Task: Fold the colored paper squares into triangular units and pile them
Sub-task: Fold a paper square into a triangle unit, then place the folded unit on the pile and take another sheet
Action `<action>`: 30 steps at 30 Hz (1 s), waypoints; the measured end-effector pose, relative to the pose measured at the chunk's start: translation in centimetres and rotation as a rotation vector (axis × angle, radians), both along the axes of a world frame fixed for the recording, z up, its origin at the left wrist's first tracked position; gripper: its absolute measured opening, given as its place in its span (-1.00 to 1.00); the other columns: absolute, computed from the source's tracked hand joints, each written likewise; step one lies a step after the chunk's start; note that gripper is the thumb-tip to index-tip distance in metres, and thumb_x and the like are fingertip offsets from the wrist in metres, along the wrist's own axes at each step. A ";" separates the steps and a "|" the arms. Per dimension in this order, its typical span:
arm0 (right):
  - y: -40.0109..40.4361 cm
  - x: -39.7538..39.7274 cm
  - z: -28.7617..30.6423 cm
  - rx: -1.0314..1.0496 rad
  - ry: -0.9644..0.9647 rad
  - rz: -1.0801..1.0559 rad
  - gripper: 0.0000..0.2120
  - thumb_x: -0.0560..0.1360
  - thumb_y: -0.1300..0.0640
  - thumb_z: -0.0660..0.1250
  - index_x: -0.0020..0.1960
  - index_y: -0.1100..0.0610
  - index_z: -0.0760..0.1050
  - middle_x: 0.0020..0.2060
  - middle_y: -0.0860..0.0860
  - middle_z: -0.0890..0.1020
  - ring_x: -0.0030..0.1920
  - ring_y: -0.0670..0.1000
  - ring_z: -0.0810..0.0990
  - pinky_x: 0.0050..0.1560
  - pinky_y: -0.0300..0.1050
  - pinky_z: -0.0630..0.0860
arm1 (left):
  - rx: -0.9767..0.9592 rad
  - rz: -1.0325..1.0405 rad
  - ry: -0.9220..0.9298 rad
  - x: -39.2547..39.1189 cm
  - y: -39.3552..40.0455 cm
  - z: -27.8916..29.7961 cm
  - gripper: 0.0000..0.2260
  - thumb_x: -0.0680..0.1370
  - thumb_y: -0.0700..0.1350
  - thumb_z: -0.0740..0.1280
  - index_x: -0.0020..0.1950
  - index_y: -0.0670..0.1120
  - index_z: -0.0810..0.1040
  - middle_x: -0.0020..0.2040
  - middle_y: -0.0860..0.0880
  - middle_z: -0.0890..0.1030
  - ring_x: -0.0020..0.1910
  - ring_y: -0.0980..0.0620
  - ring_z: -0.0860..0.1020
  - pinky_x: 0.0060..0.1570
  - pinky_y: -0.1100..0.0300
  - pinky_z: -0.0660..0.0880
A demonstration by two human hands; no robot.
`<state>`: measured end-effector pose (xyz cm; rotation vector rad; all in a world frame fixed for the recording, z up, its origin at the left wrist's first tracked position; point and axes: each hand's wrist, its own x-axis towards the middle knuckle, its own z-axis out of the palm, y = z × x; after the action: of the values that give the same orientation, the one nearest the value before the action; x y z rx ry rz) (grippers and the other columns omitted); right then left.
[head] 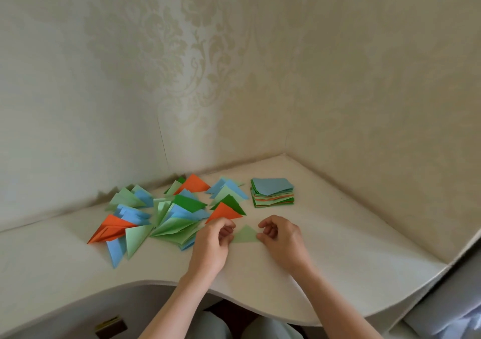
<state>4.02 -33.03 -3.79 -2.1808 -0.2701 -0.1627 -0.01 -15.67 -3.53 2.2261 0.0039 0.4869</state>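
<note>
A light green paper triangle (245, 235) lies flat on the white table (338, 260) between my hands. My left hand (212, 245) pinches its left corner with curled fingers. My right hand (279, 239) pinches its right corner. A stack of unfolded paper squares (272, 191), blue on top with green and orange below, sits behind my right hand. A loose pile of folded triangles (166, 213) in orange, blue, light green and dark green spreads to the left of my hands.
The table fits into a corner between two patterned walls (234, 78). Its curved front edge (156, 282) runs just under my forearms. A small dark object (110, 327) lies below the table at the lower left.
</note>
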 end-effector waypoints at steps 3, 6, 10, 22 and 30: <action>0.2 -0.1 -0.1 -0.016 -0.008 -0.013 -0.85 0.38 0.21 0.48 -0.08 0.08 0.58 -0.26 -0.05 0.57 -0.28 -0.09 0.47 -0.16 -0.26 0.44 | 0.057 0.017 -0.005 -0.5 -0.3 0.4 -0.78 0.44 -0.41 0.35 -0.06 -0.12 0.63 -0.15 0.05 0.63 -0.15 0.10 0.58 -0.05 0.26 0.52; 0.3 -0.2 -0.1 -0.031 -0.028 -0.020 -0.87 0.39 0.20 0.46 -0.08 0.07 0.58 -0.24 -0.06 0.56 -0.25 -0.07 0.48 -0.12 -0.21 0.46 | 0.201 0.058 -0.037 -0.9 -1.3 0.9 -0.79 0.49 -0.34 0.33 0.05 -0.12 0.63 -0.06 0.01 0.64 -0.07 0.08 0.56 -0.01 0.29 0.45; 0.4 -0.3 -0.1 -0.067 -0.041 -0.025 -0.86 0.41 0.20 0.44 -0.04 0.08 0.58 -0.22 -0.07 0.54 -0.24 -0.09 0.46 -0.09 -0.17 0.48 | 0.353 0.120 0.009 -0.8 -3.1 1.5 -0.78 0.54 -0.08 0.36 0.15 -0.10 0.53 0.03 -0.04 0.55 0.03 -0.03 0.49 0.00 0.19 0.42; -0.5 0.3 0.2 0.049 -0.087 -0.049 -0.96 0.43 0.14 0.43 -0.15 0.03 0.59 -0.30 -0.12 0.60 -0.32 -0.17 0.51 -0.26 -0.36 0.42 | 0.141 0.085 0.013 0.2 -2.2 1.4 -0.81 0.52 -0.23 0.36 0.08 0.00 0.56 -0.14 0.16 0.53 -0.13 0.14 0.50 -0.18 0.33 0.36; -1.0 6.5 3.3 -0.371 -0.292 -0.182 -0.76 0.46 0.10 0.39 0.12 0.07 0.60 0.07 0.01 0.57 0.08 0.07 0.52 0.06 -0.02 0.42 | 0.344 0.212 0.004 2.3 1.7 1.7 -0.84 0.53 -0.13 0.37 0.10 -0.03 0.57 -0.06 0.04 0.63 -0.07 -0.02 0.53 -0.03 0.06 0.44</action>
<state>10.56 -34.06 -0.46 -2.5486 -0.2822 -0.5754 2.26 -13.97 -1.80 2.5787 0.1722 0.6376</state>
